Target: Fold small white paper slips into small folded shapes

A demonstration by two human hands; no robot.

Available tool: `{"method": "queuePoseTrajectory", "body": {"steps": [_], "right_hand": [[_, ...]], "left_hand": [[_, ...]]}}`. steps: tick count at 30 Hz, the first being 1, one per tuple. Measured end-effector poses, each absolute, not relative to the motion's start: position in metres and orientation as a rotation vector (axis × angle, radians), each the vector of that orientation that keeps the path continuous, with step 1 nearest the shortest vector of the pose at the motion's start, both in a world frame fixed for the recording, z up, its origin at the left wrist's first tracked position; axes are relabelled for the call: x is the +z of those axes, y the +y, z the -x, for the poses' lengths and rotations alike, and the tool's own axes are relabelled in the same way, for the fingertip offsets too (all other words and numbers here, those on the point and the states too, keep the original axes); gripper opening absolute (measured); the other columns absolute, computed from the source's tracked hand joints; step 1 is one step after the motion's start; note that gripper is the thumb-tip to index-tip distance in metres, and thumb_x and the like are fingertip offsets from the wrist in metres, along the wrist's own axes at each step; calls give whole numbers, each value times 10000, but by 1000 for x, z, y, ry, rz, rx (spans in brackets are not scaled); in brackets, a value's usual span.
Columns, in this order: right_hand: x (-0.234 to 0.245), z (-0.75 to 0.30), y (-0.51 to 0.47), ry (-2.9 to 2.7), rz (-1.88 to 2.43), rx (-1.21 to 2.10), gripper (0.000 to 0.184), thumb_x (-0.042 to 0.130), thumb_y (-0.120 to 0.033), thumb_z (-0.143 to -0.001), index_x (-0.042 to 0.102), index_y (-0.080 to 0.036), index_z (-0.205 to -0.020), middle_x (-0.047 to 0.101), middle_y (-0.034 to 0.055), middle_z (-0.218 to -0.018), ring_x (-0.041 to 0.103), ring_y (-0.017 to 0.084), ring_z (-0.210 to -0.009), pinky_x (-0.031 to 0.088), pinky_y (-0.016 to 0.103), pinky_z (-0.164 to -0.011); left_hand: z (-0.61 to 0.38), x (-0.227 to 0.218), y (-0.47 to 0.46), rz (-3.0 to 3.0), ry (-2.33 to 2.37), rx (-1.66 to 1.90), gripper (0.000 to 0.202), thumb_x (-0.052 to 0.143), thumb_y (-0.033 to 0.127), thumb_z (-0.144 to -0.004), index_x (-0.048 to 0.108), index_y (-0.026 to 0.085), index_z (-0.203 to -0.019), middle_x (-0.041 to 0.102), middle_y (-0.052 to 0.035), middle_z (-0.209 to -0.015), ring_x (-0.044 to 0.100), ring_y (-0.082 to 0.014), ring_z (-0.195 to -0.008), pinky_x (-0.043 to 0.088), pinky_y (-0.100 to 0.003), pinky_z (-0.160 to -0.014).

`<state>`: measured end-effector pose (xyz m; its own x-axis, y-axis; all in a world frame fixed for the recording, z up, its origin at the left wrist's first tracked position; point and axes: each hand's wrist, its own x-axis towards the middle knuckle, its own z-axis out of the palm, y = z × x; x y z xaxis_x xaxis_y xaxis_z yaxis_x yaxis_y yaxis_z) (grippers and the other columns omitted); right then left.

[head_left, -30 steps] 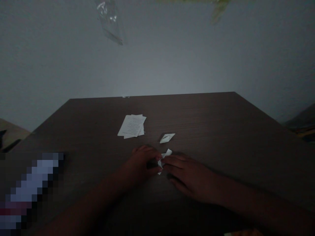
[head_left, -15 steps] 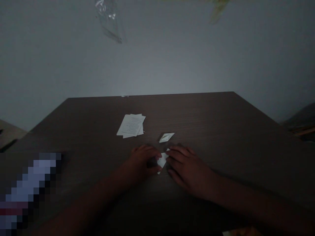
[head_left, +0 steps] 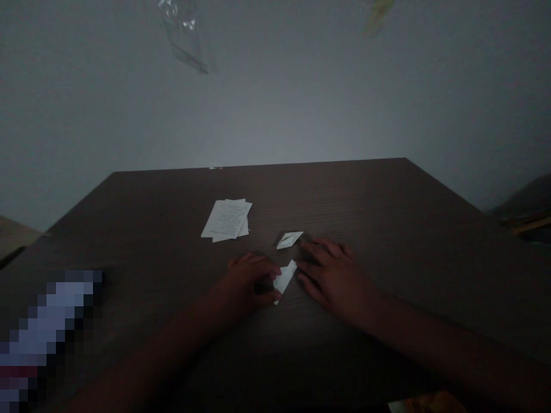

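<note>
A small folded piece of white paper (head_left: 284, 277) lies on the dark wooden table between my hands. My left hand (head_left: 249, 281) grips its left side, with the thumb at the lower corner and the fingers at the upper left. My right hand (head_left: 333, 275) rests on the table just right of the paper, fingers spread, its fingertips close to the paper's upper right corner. Just beyond sits a second folded paper (head_left: 290, 240), diamond-shaped, near my right index finger.
A loose stack of printed paper sheets (head_left: 226, 219) lies farther back on the table (head_left: 344, 201). A blurred-out rectangular object (head_left: 51, 327) is at the left. A clear plastic bag (head_left: 185, 40) hangs on the wall behind. Something pale and orange (head_left: 426, 403) shows at the bottom edge.
My right hand has drawn off the small paper toward the right and slightly up, with fingers more spread. My left hand stays on the paper. The whole view has shifted slightly.
</note>
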<state>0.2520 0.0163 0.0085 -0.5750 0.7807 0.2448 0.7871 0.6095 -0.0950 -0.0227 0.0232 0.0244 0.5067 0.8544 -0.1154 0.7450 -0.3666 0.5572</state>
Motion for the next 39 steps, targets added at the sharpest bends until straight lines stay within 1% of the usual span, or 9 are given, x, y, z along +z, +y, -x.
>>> {"method": "queuePoseTrajectory", "body": {"steps": [4, 9, 14, 17, 20, 23, 27, 32, 39], "right_hand": [[8, -253, 21, -2547, 1217, 9, 237, 734, -261, -1121, 917, -239, -1271, 799, 164, -1563, 702, 487, -1451, 636, 698, -1083], [9, -251, 18, -2533, 1039, 29, 357, 677, -226, -1141, 815, -185, -1468, 774, 200, -1585, 690, 443, -1459, 639, 668, -1113], [9, -251, 16, -2467, 1005, 7, 364, 673, -198, -1123, 781, -208, -1471, 798, 174, -1520, 708, 405, -1406, 642, 611, -1101], [7, -250, 17, -2401, 1037, 44, 337, 691, -166, -1093, 784, -217, -1414, 812, 165, -1434, 731, 385, -1326, 640, 590, -1084], [3, -244, 16, -2382, 1067, 135, 290, 766, -170, -1016, 782, -206, -1303, 813, 163, -1345, 739, 387, -1255, 641, 582, -1036], [-1, -236, 14, -2341, 1130, 217, 324, 809, -166, -924, 746, -214, -1238, 798, 154, -1319, 732, 392, -1236, 628, 583, -1030], [-6, -231, 15, -2226, 1216, 352, 339, 830, -176, -838, 668, -257, -1125, 781, 123, -1263, 732, 381, -1201, 619, 569, -1020], [-9, -234, 20, -2201, 1218, 452, 368, 827, -174, -811, 621, -278, -1098, 762, 123, -1298, 726, 380, -1249, 624, 560, -1047], [-12, -240, 48, -2128, 1371, 343, 334, 833, -183, -819, 611, -280, -1049, 752, 126, -1245, 723, 388, -1220, 611, 571, -1045]], "left_hand": [[24, 21, 25, -2218, 1295, 266, 312, 884, 196, -931, 811, 272, -1224, 839, -45, -1236, 740, -358, -1264, 502, -571, -1162], [25, 17, 26, -2232, 1283, 261, 318, 882, 195, -932, 810, 272, -1232, 835, -44, -1260, 738, -363, -1279, 512, -569, -1153], [26, 13, 24, -2245, 1296, 316, 339, 913, 140, -906, 810, 257, -1207, 824, -33, -1234, 742, -337, -1245, 508, -553, -1181], [23, 10, 21, -2284, 1312, 310, 370, 919, 139, -920, 823, 274, -1250, 830, -43, -1265, 735, -353, -1281, 504, -561, -1170], [16, 10, 17, -2346, 1328, 286, 337, 911, 167, -951, 841, 300, -1253, 836, -49, -1278, 728, -368, -1287, 500, -563, -1134], [9, 13, 11, -2349, 1321, 262, 306, 912, 187, -956, 830, 291, -1232, 838, -39, -1233, 730, -359, -1255, 494, -535, -1098], [3, 15, 7, -2335, 1327, 273, 290, 910, 193, -957, 802, 272, -1215, 836, -37, -1213, 729, -343, -1231, 484, -502, -1074], [0, 12, 6, -2343, 1354, 277, 279, 921, 209, -928, 782, 273, -1160, 824, -28, -1169, 726, -360, -1202, 488, -517, -1065], [-2, 16, 6, -2341, 1335, 239, 266, 904, 254, -971, 792, 270, -1211, 827, -50, -1208, 718, -361, -1223, 505, -536, -1100]]}}
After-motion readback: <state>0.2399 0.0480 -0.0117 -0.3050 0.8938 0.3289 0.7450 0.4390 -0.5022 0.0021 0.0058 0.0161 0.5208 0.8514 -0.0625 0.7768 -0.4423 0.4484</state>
